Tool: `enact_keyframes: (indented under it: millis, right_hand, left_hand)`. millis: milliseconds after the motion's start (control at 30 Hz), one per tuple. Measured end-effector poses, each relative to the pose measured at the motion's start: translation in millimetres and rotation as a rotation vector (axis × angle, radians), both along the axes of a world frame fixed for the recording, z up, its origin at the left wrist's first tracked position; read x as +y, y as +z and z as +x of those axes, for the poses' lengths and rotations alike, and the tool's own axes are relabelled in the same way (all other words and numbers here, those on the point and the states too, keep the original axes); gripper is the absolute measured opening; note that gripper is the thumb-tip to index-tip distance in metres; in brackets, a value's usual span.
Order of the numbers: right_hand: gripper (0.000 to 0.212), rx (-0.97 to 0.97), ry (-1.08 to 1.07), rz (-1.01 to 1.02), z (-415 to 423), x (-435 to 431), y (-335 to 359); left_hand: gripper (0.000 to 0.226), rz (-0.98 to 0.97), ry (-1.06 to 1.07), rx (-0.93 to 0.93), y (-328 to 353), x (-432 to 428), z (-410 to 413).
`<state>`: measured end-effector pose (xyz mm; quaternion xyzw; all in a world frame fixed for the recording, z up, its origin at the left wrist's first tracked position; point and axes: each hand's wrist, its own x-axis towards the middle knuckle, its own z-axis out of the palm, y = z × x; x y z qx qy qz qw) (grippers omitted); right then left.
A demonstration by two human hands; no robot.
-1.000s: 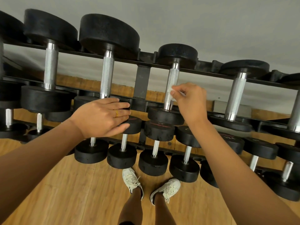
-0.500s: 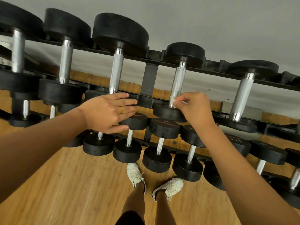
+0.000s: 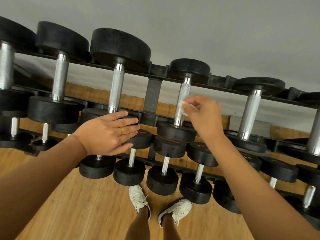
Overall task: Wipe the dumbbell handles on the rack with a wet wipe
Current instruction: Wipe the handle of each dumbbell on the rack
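Observation:
A black rack (image 3: 153,94) carries rows of black dumbbells with knurled silver handles. My right hand (image 3: 205,116) pinches a small white wet wipe (image 3: 182,106) against the lower part of the handle (image 3: 183,96) of a top-row dumbbell near the middle. My left hand (image 3: 110,133), wearing a gold ring, lies flat with straight fingers on the near black head (image 3: 129,119) of the neighbouring dumbbell to the left, whose handle (image 3: 116,88) is bare.
More top-row dumbbells stand left (image 3: 59,78) and right (image 3: 250,111). A lower row of smaller dumbbells (image 3: 163,164) juts toward me. My feet in white sneakers (image 3: 138,199) stand on the wooden floor (image 3: 72,208) close to the rack. A grey wall is behind.
My right hand has moved the wipe up the handle from just above the near head. My left hand stays flat on the neighbouring head. The view has shifted slightly.

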<state>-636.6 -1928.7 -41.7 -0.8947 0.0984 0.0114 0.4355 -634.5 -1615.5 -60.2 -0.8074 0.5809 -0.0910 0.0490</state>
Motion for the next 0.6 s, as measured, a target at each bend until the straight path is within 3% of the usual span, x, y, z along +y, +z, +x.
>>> enact_keyframes:
  millis: [167,267,400,600]
  right_hand:
    - [0.019,-0.237,-0.181,-0.054,39,1,8]
    - [0.027,-0.223,-0.117,-0.184,40,11,-4]
    - [0.030,-0.158,-0.080,-0.205,38,10,-5]
    - [0.029,-0.169,0.191,-0.317,27,0,0]
  left_hand:
    - [0.044,-0.018,0.000,0.007,0,0,1]
    - [0.045,-0.009,-0.003,0.008,2,0,1]
    - [0.044,-0.012,-0.001,0.005,1,0,1]
    - [0.045,-0.018,0.008,0.020,3,1,1]
